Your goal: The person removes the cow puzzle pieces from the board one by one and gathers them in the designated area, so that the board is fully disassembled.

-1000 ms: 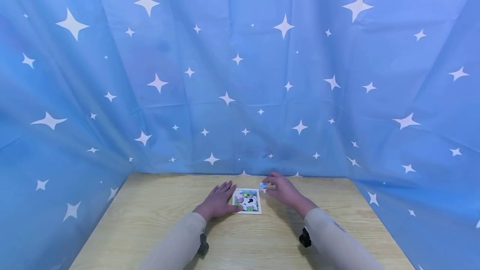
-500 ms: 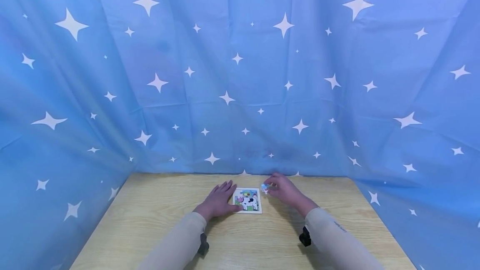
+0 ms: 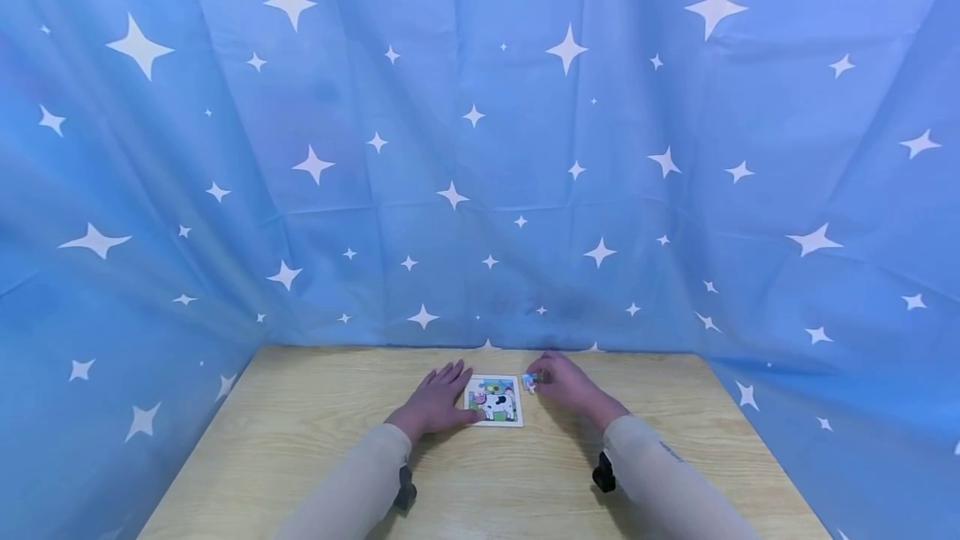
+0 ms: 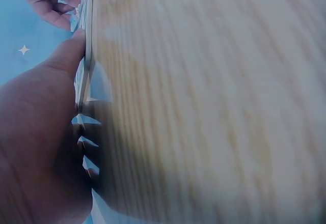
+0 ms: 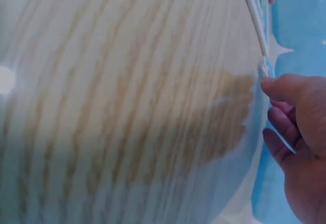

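Observation:
A cow jigsaw puzzle (image 3: 501, 407) in a pale square frame lies flat on the table. My left hand (image 3: 437, 403) rests along its left side with fingers spread and the thumb over the lower left corner. Just right of the frame, my right hand (image 3: 567, 384) pinches a small blue-and-white puzzle piece (image 3: 528, 382) between thumb and fingers. The right wrist view has this puzzle piece (image 5: 264, 68) nearly edge-on at the thumb tip, close to the frame's corner. My right hand (image 4: 51, 1) also appears beyond the left thumb in the left wrist view.
The light wooden table (image 3: 480, 482) spreads around both hands. Behind it and at both sides hangs a blue curtain (image 3: 480, 148) with white stars. A dark wrist camera (image 3: 604, 473) sits under the right sleeve, and another (image 3: 405, 490) under the left.
The piece in my right hand has turned a little and shifted slightly toward me. My right fingers have dipped slightly. The left hand and the puzzle have stayed in place.

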### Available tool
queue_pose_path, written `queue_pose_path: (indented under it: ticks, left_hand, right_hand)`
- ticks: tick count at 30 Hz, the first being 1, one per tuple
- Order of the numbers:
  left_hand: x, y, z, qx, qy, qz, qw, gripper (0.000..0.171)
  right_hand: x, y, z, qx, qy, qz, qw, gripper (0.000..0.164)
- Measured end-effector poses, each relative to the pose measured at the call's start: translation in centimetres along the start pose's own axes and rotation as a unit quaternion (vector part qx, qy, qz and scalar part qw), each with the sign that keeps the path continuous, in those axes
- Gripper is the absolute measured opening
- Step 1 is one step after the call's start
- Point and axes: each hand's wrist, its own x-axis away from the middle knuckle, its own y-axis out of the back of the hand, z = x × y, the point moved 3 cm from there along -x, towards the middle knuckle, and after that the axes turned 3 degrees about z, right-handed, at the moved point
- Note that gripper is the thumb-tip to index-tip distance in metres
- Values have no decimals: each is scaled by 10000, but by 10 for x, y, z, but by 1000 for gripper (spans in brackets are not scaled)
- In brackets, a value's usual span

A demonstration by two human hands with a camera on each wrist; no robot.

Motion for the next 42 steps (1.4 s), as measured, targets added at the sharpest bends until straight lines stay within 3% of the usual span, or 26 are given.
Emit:
queue_pose_path:
  ticks: [8, 17, 27, 39, 42]
  left_hand:
    - [4, 6, -6, 38, 27, 85, 10000, 103]
    - [0, -1, 1, 5, 27, 26, 10000, 107]
    - [10, 16, -17, -37, 151, 206, 9997, 100]
    - [-4, -5, 5, -13, 106, 51, 9999, 105]
    - [1, 2, -1, 121, 94, 92, 9998, 105]
  right_hand:
    - [-1, -3, -7, -263, 83, 142, 9995, 23]
    - [0, -2, -7, -364, -30, 294, 9989, 21]
    - [-1, -3, -10, -437, -92, 335, 9984, 21]
    - [0, -1, -7, -651, -450, 182, 9967, 31]
    - [0, 0, -5, -744, -533, 177, 9956, 31]
